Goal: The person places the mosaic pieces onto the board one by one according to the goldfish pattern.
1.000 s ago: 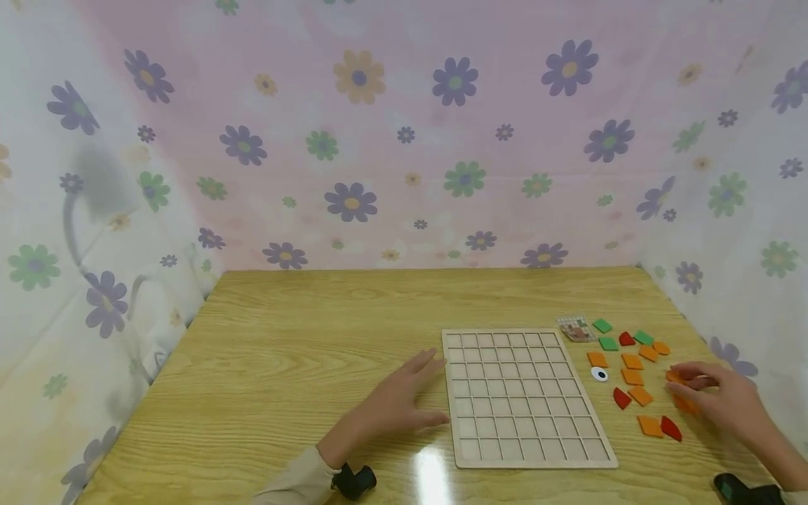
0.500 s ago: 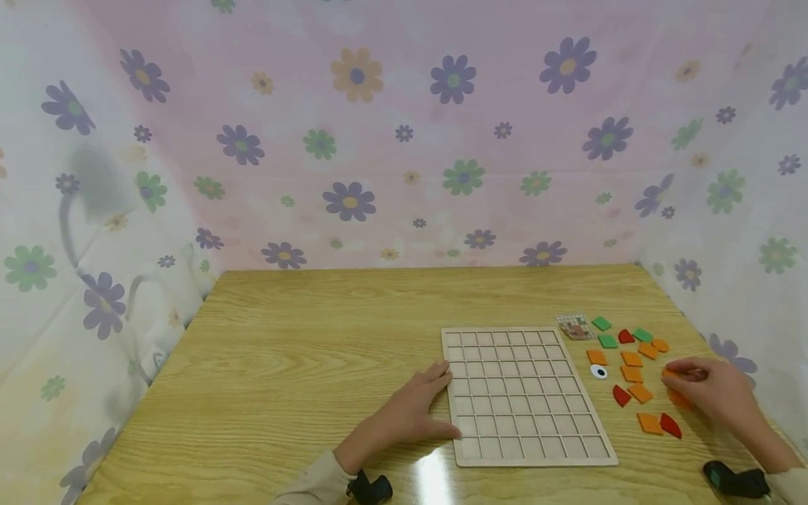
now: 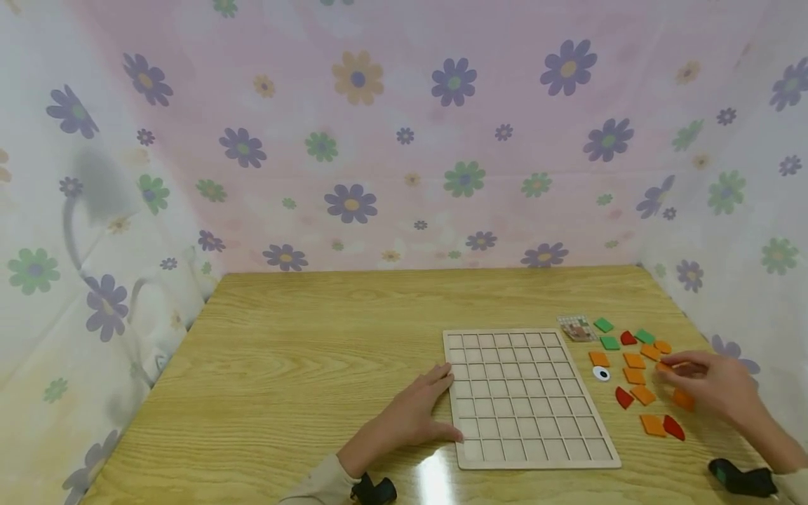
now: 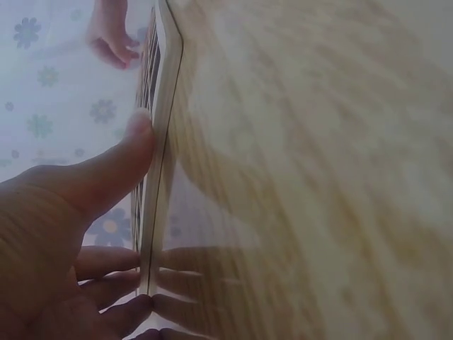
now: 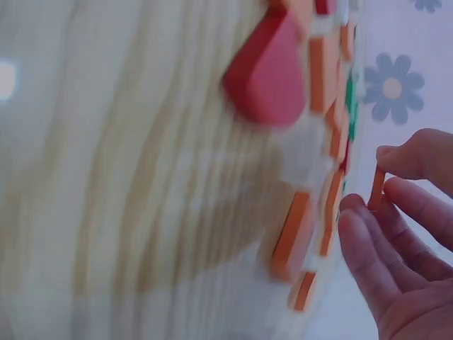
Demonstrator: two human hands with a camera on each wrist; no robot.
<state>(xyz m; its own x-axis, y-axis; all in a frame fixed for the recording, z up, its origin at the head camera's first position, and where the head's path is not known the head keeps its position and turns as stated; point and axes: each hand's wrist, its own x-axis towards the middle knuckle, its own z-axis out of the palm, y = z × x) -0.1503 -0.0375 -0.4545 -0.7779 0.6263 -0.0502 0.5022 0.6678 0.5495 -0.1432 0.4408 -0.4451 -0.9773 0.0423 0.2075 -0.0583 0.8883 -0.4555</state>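
In the head view my left hand (image 3: 413, 410) rests at the left edge of a pale wooden grid board (image 3: 524, 400). Its thumb lies over the rim, and the other fingers touch the edge farther up, as the left wrist view shows. My right hand (image 3: 716, 386) is over the loose pieces to the right of the board. Thumb and fingers pinch a thin orange tile (image 5: 377, 185), held above the table in the right wrist view. Below that hand lies another orange tile (image 3: 683, 399). The board's cells hold no pieces.
Right of the board lie several orange tiles (image 3: 634, 376), green tiles (image 3: 604, 325), red rounded wedges (image 3: 623, 398) and a white eye disc (image 3: 601, 374). A small picture card (image 3: 576, 328) sits by the board's far right corner. Flowered cloth (image 3: 404, 140) surrounds the wooden table (image 3: 303, 337).
My left hand has moved right, onto the board's left edge. My right hand has shifted left with the pinched orange tile, uncovering more of the orange tile under it.
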